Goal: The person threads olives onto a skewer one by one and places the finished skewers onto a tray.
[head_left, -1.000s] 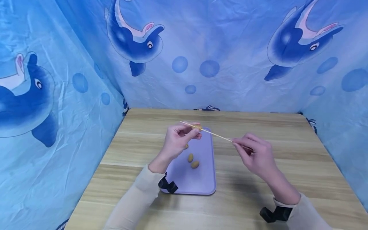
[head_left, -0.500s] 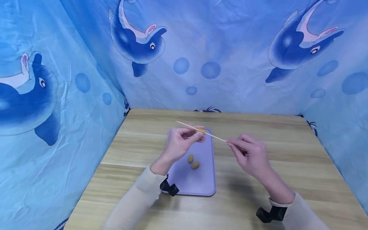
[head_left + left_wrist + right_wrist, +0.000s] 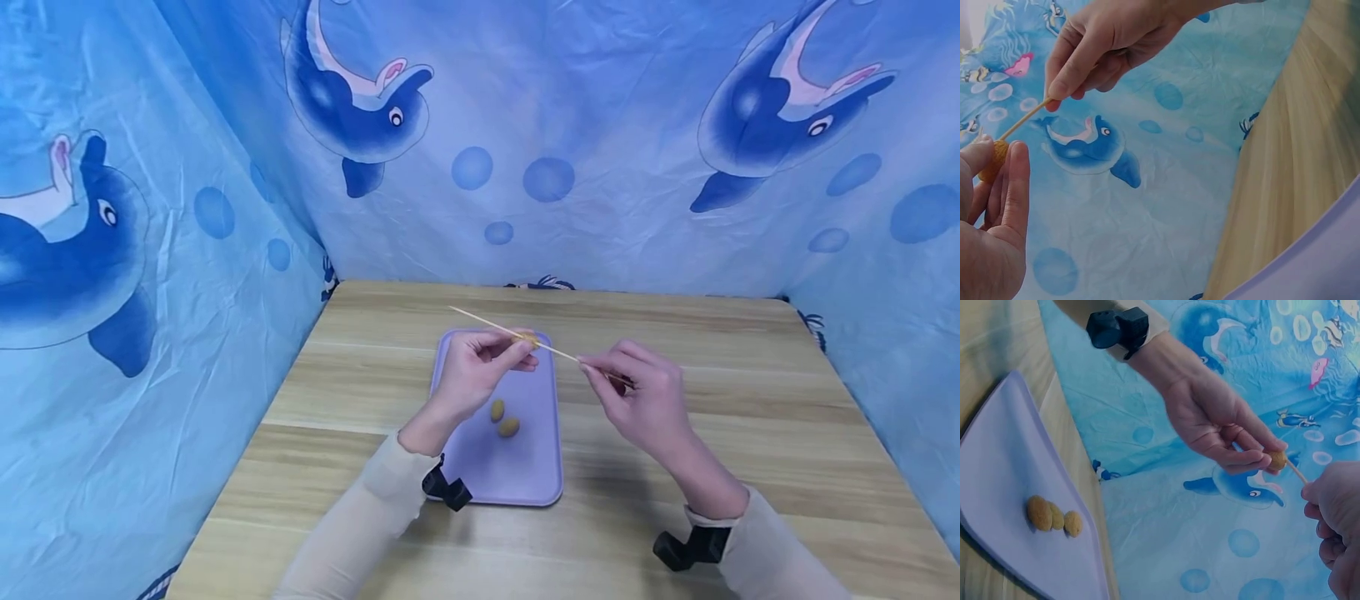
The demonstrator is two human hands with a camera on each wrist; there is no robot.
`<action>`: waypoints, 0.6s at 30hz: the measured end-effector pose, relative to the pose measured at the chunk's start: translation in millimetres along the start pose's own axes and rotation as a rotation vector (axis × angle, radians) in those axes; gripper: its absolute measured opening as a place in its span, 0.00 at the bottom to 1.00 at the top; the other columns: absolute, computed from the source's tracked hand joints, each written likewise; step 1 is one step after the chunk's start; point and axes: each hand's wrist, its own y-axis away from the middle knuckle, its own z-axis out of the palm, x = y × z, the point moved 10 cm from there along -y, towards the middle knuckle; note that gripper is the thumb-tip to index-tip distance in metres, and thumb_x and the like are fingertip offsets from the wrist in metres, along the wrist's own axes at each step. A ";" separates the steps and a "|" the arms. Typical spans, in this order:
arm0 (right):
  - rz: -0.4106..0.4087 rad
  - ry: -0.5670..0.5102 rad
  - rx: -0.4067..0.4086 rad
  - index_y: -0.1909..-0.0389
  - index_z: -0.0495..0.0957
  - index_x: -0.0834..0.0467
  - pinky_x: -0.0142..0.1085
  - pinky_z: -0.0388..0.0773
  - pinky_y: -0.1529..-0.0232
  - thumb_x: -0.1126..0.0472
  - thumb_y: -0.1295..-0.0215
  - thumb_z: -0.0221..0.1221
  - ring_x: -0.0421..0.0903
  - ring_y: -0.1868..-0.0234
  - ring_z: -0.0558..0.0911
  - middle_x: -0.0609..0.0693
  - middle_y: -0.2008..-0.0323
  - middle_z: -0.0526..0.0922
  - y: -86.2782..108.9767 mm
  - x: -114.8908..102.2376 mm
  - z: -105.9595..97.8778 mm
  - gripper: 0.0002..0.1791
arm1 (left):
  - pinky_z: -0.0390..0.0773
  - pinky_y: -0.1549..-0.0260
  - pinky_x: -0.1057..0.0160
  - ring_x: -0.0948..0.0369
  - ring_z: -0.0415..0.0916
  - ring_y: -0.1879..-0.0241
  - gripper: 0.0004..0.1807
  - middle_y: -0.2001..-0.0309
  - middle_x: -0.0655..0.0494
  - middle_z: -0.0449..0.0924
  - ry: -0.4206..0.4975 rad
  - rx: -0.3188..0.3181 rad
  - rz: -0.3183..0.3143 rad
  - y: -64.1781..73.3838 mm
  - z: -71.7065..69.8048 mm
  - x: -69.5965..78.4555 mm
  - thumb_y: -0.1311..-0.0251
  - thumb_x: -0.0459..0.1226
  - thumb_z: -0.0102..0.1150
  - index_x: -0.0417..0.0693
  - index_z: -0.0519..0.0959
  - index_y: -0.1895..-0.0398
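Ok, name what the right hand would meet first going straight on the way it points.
Probably the brown piece in the left hand, further along the stick, though depth is unclear.

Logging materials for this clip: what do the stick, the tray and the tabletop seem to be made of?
Stick: probably bamboo or wood, plain finish; pale tan, thin and straight.
Tray: likely plastic, smooth and matte; even lilac colour, rounded raised rim.
Tabletop: wood or wood-look laminate, low sheen; streaky grain shows, either fits.
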 end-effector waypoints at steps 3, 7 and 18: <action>-0.001 0.011 -0.002 0.63 0.92 0.60 0.21 0.67 0.81 0.72 0.41 0.73 0.36 0.80 0.70 0.47 0.77 0.81 0.1 0.3 3.3 0.06 | 0.94 0.54 0.54 0.64 0.91 0.63 0.12 0.45 0.19 0.81 0.012 -0.023 0.011 -0.4 2.7 2.0 0.30 0.23 0.63 0.15 0.81 0.53; -0.005 0.016 0.002 0.64 0.92 0.61 0.21 0.68 0.82 0.69 0.39 0.73 0.35 0.81 0.70 0.48 0.78 0.81 0.6 1.4 3.9 0.03 | 0.94 0.54 0.54 0.65 0.91 0.63 0.14 0.45 0.17 0.80 0.035 -0.042 0.018 -1.5 6.4 -0.7 0.31 0.25 0.65 0.14 0.81 0.52; -0.015 0.021 0.011 0.66 0.91 0.60 0.22 0.67 0.81 0.69 0.39 0.74 0.37 0.81 0.71 0.47 0.78 0.80 -3.1 0.7 6.2 0.03 | 0.94 0.55 0.54 0.64 0.92 0.63 0.12 0.53 0.50 0.91 0.009 -0.040 -0.018 -3.9 13.1 -10.1 0.31 0.24 0.65 0.18 0.83 0.51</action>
